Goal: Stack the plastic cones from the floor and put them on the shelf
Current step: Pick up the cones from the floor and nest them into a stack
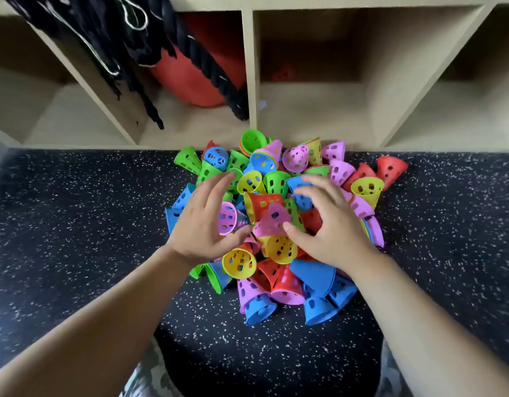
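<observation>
A heap of several small perforated plastic cones [276,184] in green, blue, pink, yellow and red lies on the black speckled floor right in front of the wooden shelf [249,81]. My left hand [203,222] hovers over the left side of the heap with fingers spread, its thumb near a pink cone [227,217]. My right hand [327,224] reaches over the right side, fingers apart, thumb touching a flattened-looking pink cone [271,222] at the heap's middle. Neither hand clearly grips a cone.
The shelf has open cubbies; the middle-right cubby [313,110] holds only a small red object [282,73] at its back. A red bag [196,78] and black ropes [127,53] fill the cubby left of it. The speckled floor [75,224] surrounds the heap.
</observation>
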`<state>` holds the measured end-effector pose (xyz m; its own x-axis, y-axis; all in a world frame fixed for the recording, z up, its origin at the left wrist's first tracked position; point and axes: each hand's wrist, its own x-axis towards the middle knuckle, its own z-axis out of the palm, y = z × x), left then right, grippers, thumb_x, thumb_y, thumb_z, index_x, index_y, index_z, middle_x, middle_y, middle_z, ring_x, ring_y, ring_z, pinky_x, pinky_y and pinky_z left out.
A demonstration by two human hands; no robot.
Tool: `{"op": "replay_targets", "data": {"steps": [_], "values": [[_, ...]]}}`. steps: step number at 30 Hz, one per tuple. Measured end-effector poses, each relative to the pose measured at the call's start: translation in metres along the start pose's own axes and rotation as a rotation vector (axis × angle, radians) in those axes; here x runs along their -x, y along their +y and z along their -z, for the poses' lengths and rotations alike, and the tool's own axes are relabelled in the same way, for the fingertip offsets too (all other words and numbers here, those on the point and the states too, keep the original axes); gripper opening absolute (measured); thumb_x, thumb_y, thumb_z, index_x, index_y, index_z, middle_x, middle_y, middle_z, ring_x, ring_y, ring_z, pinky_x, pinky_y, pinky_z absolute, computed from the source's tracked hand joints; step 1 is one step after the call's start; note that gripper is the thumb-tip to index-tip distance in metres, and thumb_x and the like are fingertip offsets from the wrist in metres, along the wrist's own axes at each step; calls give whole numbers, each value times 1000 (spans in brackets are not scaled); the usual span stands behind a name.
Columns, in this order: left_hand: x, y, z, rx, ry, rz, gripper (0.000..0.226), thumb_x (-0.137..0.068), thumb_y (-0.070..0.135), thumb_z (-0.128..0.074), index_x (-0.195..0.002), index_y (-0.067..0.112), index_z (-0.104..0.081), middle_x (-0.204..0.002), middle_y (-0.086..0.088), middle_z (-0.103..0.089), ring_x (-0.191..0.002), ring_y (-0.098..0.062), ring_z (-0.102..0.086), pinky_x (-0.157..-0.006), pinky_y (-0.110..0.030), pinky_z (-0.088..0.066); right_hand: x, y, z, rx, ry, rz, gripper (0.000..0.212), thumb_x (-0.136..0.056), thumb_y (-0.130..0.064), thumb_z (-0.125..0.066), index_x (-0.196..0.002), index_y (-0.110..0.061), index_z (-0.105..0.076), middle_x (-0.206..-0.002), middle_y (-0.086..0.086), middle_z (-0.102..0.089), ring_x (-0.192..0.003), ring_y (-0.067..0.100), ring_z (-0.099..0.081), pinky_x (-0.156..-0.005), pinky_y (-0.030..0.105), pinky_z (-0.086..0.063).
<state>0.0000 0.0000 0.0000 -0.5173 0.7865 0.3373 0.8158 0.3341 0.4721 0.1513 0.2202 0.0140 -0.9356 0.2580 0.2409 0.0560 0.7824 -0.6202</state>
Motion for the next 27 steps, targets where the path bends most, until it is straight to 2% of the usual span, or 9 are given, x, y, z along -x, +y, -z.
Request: {"op": "replay_targets", "data": {"steps": [3, 5, 7, 8, 12, 15, 18, 23, 27], "values": [[7, -10, -12, 20, 1, 39, 83, -88, 57, -59, -147, 6, -33, -143, -20, -46, -134, -35, -47, -110, -45, -42, 12, 8, -21, -2, -110, -92, 51, -79, -56, -66, -116, -21, -66, -140, -8, -47, -136, 12, -43, -109, 39, -43], [16, -11, -18, 27, -3, 100, 82, -90, 64, -53, -147, 7, -33, -143, -18, -46, -134, -32, -46, -110, -40, -41, 19, 13, -36, 12, -159, -128, 49, -79, -56, -68, -112, -19, -70, -137, -9, -51, -132, 9, -45, -106, 32, -44], [23, -13, -20, 25, 6, 112, 83, -91, 67, -49, -146, 7, -34, -142, -19, -48, -134, -31, -46, -110, -39, -40, 16, 14, -44, 12, -155, -138, 44, -80, -48, -74, -108, -15, -73, -135, -7, -53, -130, 9, -44, -105, 22, -36], [27, -14, -21, 20, 10, 110, 83, -91, 68, -49, -146, 7, -34, -141, -19, -48, -133, -32, -47, -110, -39, -40, 14, 15, -47, 13, -139, -134, 38, -80, -43, -77, -104, -13, -74, -133, -5, -55, -128, 11, -46, -104, 21, -34], [35, -21, -26, 23, 27, 158, 83, -90, 68, -51, -145, 8, -35, -142, -16, -47, -134, -30, -47, -110, -42, -42, 10, 18, -67, 6, -42, -56, 13, -81, -21, -80, -86, -9, -77, -121, 2, -64, -119, 20, -56, -99, 38, -51], [35, -23, -30, 31, 38, 175, 84, -88, 67, -54, -144, 6, -37, -142, -15, -47, -133, -30, -48, -109, -41, -44, 8, 19, -70, -14, 31, -61, 10, -85, -19, -76, -89, -10, -77, -116, 1, -65, -110, 18, -60, -93, 35, -53], [33, -24, -37, 63, 41, 183, 85, -86, 64, -60, -143, 4, -40, -142, -15, -48, -133, -28, -49, -108, -41, -44, 6, 14, -67, -56, 107, -67, 20, -90, -25, -65, -97, -9, -76, -111, 1, -66, -102, 16, -63, -90, 29, -52], [29, -21, -47, 126, 40, 260, 88, -81, 65, -66, -141, 2, -50, -144, -13, -47, -134, -28, -50, -105, -42, -48, 2, 1, -64, -114, 251, -70, 24, -95, -17, -58, -106, -3, -74, -118, 8, -65, -108, 16, -64, -92, 13, -47], [32, -8, -52, 135, 103, 293, 86, -76, 63, -73, -135, 3, -56, -143, -11, -49, -136, -26, -50, -105, -43, -49, -2, -19, -68, -140, 352, -23, 18, -93, -7, -61, -104, -1, -74, -122, 13, -64, -114, 19, -63, -98, 20, -47]]}}
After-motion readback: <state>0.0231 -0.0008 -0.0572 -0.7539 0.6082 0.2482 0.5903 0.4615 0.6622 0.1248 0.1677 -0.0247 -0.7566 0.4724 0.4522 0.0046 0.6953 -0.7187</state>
